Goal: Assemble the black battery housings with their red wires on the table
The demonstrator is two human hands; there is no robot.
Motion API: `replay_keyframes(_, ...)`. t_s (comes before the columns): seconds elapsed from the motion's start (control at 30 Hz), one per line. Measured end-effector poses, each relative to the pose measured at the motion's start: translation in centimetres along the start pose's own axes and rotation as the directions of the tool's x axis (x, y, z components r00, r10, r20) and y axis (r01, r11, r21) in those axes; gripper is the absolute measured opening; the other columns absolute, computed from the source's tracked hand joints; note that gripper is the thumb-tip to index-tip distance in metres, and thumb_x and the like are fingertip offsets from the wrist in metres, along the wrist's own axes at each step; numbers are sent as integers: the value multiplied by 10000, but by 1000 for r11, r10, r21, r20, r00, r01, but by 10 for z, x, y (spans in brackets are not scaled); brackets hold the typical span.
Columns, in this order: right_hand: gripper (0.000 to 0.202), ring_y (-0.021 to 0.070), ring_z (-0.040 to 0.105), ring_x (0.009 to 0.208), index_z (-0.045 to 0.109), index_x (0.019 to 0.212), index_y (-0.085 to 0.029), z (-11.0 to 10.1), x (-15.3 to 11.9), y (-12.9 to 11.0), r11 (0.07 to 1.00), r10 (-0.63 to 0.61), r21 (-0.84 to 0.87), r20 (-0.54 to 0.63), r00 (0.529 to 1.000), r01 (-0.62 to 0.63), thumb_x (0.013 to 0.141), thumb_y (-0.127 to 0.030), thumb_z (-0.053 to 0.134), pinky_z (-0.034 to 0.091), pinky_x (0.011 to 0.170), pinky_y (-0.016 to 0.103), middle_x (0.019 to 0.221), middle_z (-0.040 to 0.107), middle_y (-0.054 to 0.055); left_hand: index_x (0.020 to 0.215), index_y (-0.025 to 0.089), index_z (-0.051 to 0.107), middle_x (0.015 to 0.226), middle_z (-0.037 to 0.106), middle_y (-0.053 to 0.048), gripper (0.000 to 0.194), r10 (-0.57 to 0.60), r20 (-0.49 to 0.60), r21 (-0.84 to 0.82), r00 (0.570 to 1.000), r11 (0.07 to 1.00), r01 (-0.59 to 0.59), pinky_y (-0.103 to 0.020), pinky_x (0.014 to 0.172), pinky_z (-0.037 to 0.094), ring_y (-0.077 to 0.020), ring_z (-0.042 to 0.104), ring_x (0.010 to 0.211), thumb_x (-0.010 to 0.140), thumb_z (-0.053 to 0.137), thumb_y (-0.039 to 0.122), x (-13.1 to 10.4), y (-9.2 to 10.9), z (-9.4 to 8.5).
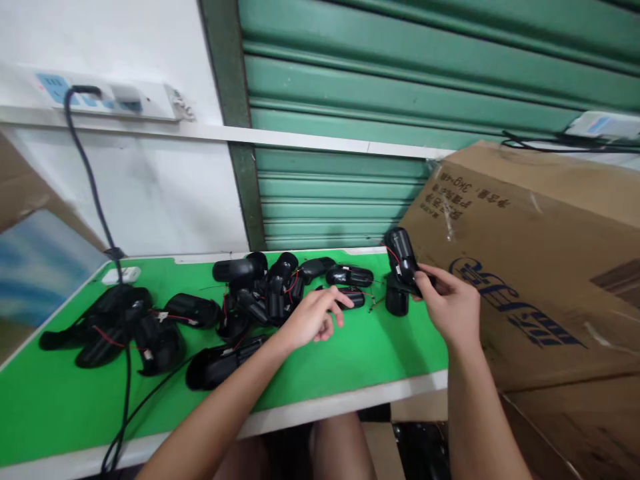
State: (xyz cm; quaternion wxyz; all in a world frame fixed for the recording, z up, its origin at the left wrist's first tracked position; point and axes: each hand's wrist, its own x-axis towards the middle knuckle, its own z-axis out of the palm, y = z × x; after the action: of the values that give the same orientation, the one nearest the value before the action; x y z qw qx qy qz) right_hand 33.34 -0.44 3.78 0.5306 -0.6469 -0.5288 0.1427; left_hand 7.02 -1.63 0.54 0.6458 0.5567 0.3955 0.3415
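Observation:
Between the thumb and fingers of my right hand [447, 300] is a glossy black plastic housing [400, 253] with a thin red wire, raised above the right end of the green table. Just below and behind it another black housing [397, 301] rests on the table. My left hand [317, 313] hovers over the middle with fingers spread and nothing held. Partly behind its fingertips lies a black housing [356, 298] with a red wire; whether they touch I cannot tell. A pile of similar black housings [275, 293] lies left of that hand.
More black housings [160, 343] sit on the left of the green tabletop [45, 407]. A black cable [95, 180] drops from a wall power strip [115, 97] across the table. A large cardboard box [540, 267] borders the right end. Behind stands a green roller shutter [340, 193].

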Motion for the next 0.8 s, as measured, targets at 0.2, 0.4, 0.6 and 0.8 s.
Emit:
replay_keyframes(0.2,369,214,732,826,798,1020,-227,68,21,-49,916,-314,395,596,739,70,754,-483,813,612,745,339,1022,793,72,1248,147,600,861,697,-74,791,-238,241,-586,941,737,336,-212,344,411,-146,646,524,976,120,713,-7,23,-44)
replay_keyframes(0.4,423,201,697,847,742,1054,-216,145,11,-64,841,-362,530,702,613,-111,730,-471,836,556,670,294,995,770,63,1280,131,621,948,755,-129,698,-148,27,-495,989,858,141,-206,451,441,-165,684,632,915,484,711,-17,18,-45)
replay_keyframes(0.6,432,178,678,943,671,1195,-265,146,-11,-50,671,-325,692,597,734,-266,859,-530,731,581,743,289,1182,705,77,1416,258,503,1293,679,-117,724,174,-408,-403,896,846,-348,-226,551,515,-215,708,919,807,747,563,-21,22,-41)
replay_keyframes(0.8,435,147,677,796,713,1075,-245,140,-9,-46,711,-267,573,756,598,-406,710,-412,882,570,635,258,1137,708,51,1422,350,522,1586,475,-58,712,212,-286,-361,935,879,-310,-330,839,606,-268,599,1266,784,835,312,-31,25,-49)
